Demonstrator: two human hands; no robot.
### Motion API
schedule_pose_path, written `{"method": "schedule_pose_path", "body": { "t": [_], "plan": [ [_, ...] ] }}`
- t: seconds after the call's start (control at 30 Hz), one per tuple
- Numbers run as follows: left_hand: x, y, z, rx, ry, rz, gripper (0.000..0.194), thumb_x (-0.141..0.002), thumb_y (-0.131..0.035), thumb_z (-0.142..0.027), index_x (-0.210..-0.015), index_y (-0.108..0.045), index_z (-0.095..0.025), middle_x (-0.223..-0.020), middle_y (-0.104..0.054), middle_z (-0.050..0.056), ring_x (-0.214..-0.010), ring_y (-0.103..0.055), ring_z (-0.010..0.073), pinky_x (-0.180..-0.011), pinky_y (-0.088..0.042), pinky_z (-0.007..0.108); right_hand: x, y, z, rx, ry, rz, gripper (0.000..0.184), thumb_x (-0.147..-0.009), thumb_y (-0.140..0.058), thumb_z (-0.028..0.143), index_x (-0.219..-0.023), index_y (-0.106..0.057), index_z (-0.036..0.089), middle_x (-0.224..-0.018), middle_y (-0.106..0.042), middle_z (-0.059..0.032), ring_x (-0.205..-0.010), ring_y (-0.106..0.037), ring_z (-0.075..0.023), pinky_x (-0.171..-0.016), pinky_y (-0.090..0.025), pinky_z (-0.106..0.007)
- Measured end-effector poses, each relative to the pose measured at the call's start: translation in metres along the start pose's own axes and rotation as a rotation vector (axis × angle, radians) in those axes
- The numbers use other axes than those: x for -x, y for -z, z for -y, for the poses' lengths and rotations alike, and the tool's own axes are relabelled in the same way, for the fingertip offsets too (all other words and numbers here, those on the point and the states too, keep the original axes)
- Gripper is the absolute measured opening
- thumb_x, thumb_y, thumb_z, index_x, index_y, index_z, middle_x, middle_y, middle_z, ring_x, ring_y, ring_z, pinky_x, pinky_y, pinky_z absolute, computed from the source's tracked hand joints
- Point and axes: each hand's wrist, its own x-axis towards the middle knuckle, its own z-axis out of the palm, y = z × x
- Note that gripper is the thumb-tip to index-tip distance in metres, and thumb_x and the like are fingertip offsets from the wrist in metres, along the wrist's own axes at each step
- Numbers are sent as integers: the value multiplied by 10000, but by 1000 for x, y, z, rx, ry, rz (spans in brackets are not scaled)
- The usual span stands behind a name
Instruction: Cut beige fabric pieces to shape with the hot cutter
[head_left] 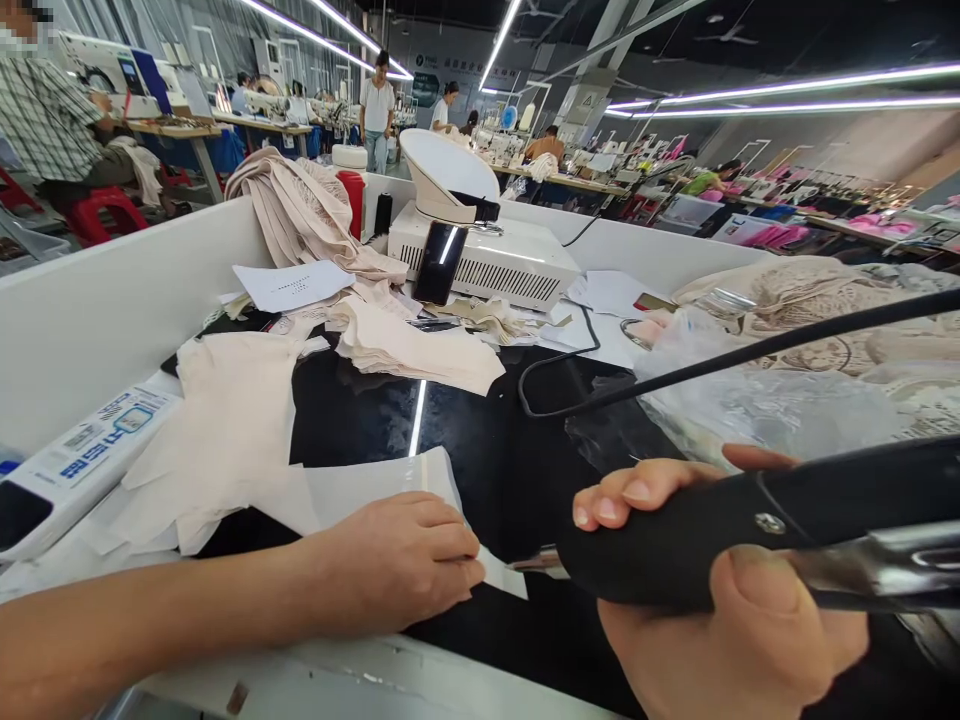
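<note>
My left hand (405,565) lies on a pale fabric piece (375,485) on the black tabletop (487,450), fingers together and pressing it down. My right hand (720,610) is wrapped round the black handle of a hand tool (750,535), probably an iron, whose metal tip points left toward the fabric's edge near my left fingers. A black cord (750,350) runs from the tool up to the right. More beige cut pieces (232,420) lie to the left.
A white machine with a dome-shaped top (480,255) stands at the back of the table. Beige fabric stacks (405,345), papers (292,285), a clear plastic bag (735,400) and lace garments (825,300) surround it. White walls (90,320) fence the table. Other workers sit beyond.
</note>
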Motion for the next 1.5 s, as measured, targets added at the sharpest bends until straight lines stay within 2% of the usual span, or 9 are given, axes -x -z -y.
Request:
{"method": "schedule_pose_path", "body": {
  "t": [0.33,0.7,0.93,1.23,1.5],
  "plan": [
    [0,1,0,-9,-7,15,234,-1141,-486,-160,-1075,-709,-131,-1018,-753,68,-962,-683,209,-959,-566,349,0,-1,0,48,0,41,450,-675,-1021,438,-1032,-775,316,-703,-721,55,-543,-626,-167,-489,-598,-276],
    [0,1,2,5,-25,35,196,-1134,-520,-166,-1149,-710,-117,-1034,-753,70,-994,-693,213,-972,-571,343,12,-5,2,-62,-46,85,448,-679,-1006,424,-1037,-767,303,-708,-720,56,-542,-641,-157,-490,-602,-265],
    [-2,4,1,7,-30,39,255,-1155,-468,-168,-1165,-716,-109,-1025,-751,63,-993,-689,214,-984,-565,338,15,-10,-1,-52,-35,104,420,-730,-993,407,-1059,-756,300,-718,-720,56,-558,-656,-152,-507,-612,-258],
    [-1,3,1,-2,-23,51,173,-1119,-538,-143,-1067,-701,-130,-1010,-737,70,-976,-696,208,-992,-559,333,10,1,6,4,-16,21,416,-696,-980,422,-1031,-767,299,-695,-707,44,-529,-620,-181,-454,-570,-299],
    [-3,6,1,-21,-38,39,198,-1130,-511,-138,-1071,-700,-128,-1009,-742,63,-959,-685,198,-970,-575,332,15,1,6,13,-9,31,442,-700,-990,439,-1042,-750,294,-709,-708,44,-552,-631,-172,-481,-586,-285]
  ]
}}
